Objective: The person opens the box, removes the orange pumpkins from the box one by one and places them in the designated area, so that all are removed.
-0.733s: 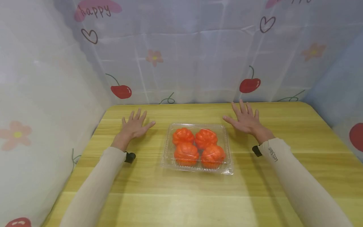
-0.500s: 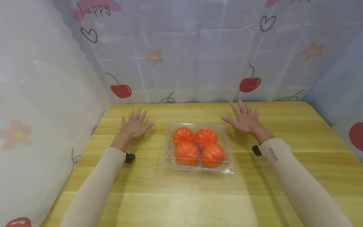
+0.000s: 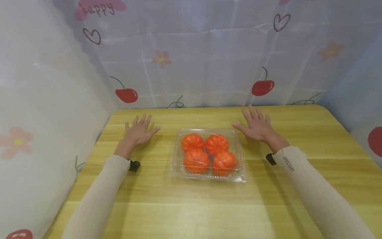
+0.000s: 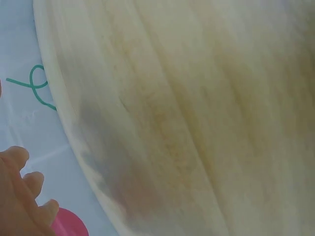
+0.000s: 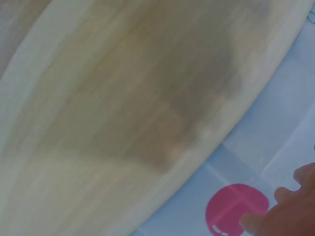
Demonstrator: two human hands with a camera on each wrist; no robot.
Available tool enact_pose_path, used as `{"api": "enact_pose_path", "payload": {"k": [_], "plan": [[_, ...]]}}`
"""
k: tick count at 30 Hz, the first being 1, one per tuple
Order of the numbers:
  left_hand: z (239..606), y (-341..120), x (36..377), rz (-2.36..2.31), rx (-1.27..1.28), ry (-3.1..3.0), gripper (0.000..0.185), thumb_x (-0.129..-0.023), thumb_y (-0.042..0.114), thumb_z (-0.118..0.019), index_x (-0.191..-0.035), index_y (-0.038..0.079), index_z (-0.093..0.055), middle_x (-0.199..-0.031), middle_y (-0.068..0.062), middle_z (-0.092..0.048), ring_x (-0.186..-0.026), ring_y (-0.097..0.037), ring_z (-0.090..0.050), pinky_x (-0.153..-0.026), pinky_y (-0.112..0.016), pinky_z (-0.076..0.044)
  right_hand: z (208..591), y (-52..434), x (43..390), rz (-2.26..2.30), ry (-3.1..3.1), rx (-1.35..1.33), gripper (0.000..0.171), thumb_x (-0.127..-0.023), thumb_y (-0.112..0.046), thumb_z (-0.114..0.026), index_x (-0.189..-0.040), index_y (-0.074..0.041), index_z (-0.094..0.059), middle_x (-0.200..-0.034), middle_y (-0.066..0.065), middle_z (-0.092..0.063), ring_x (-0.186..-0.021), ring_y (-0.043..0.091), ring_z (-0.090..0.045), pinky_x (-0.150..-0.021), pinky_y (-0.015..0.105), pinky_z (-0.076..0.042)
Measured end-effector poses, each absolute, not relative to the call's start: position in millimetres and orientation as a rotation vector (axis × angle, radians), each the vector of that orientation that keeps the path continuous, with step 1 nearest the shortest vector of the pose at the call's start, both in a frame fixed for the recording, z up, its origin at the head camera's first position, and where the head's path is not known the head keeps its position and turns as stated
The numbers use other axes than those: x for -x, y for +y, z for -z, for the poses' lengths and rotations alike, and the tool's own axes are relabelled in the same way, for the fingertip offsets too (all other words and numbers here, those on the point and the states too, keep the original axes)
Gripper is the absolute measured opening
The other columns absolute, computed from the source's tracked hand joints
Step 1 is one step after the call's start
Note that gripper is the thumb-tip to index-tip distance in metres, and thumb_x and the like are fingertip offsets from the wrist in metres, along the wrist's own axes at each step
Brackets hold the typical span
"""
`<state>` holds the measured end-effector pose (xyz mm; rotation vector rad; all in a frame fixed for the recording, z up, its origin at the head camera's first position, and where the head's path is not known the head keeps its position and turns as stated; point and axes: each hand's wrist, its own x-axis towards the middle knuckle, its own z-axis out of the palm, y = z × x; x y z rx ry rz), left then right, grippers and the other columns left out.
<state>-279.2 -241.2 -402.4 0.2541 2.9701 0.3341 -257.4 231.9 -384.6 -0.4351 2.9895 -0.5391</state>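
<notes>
In the head view a clear plastic clamshell box (image 3: 209,178) sits at mid-table with its lid down. Several orange, ribbed, pumpkin-shaped pieces (image 3: 196,161) fill it, showing through the plastic. To the left of the box is my left hand (image 3: 137,134), fingers spread and holding nothing. My right hand (image 3: 257,127) is spread the same way beyond the box's right back corner, apart from it. Fingertips of the left hand (image 4: 22,196) appear at the lower left of the left wrist view, and part of the right hand (image 5: 290,211) at the lower right of the right wrist view.
The wooden table (image 3: 191,212) has rounded back corners. A pale curtain (image 3: 197,66) printed with cherries, hearts and flowers hangs right behind its back edge, and more cloth hangs along both sides. Dark wrist straps (image 3: 135,165) show at the sleeve cuffs.
Both hands have shifted slightly to the left, fingers still spread. The head view has tilted a little. Box and contents stay where they were.
</notes>
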Motion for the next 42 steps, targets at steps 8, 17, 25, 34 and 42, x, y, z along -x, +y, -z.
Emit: {"api": "enact_pose_path", "payload": {"k": [8,17,25,34,42], "plan": [[382,-226,254,-0.966,-0.414,2.838,0.077,-0.103,0.057,-0.033,-0.158,0.008,-0.013,-0.164,-0.014,-0.008,-0.149,-0.034,-0.006,-0.117,-0.058,-0.007,363,217,234,0.738,2.940,0.595,0.083,-0.101,-0.058,-0.035,-0.158,-0.004,-0.008,-0.162,0.019,0.010,-0.146,0.045,0.007,-0.110,0.070,0.002],[371,-199,196,-1.446,-0.563,2.450,0.077,-0.101,0.042,-0.053,-0.160,0.020,-0.009,-0.160,-0.019,-0.018,-0.146,-0.036,-0.022,-0.111,-0.061,-0.028,352,194,172,1.033,2.757,0.667,0.082,-0.099,-0.048,-0.052,-0.159,-0.013,-0.010,-0.164,0.013,0.008,-0.147,0.041,0.005,-0.109,0.073,-0.005],[375,-195,145,-1.632,-0.585,2.075,0.093,-0.095,0.029,-0.066,-0.159,0.021,0.002,-0.165,-0.007,0.000,-0.147,-0.034,-0.018,-0.108,-0.065,-0.028,357,179,115,1.213,2.640,0.647,0.093,-0.090,-0.043,-0.069,-0.160,-0.019,-0.012,-0.164,0.012,0.005,-0.146,0.044,0.003,-0.100,0.081,-0.014],[389,-185,122,-1.725,-0.512,1.945,0.109,-0.087,0.022,-0.076,-0.159,0.020,0.006,-0.162,-0.020,-0.004,-0.142,-0.044,-0.026,-0.103,-0.048,-0.043,371,175,86,1.358,2.562,0.601,0.099,-0.084,-0.035,-0.078,-0.159,-0.026,-0.015,-0.164,0.010,0.009,-0.145,0.048,0.001,-0.092,0.085,-0.017],[393,-178,116,-1.738,-0.494,2.016,0.108,-0.086,0.023,-0.077,-0.159,0.018,0.002,-0.163,-0.016,-0.004,-0.145,-0.039,-0.019,-0.105,-0.050,-0.040,376,174,85,1.458,2.495,0.523,0.104,-0.082,-0.032,-0.081,-0.159,-0.034,-0.010,-0.162,0.013,0.016,-0.143,0.052,-0.007,-0.100,0.078,-0.020]]}}
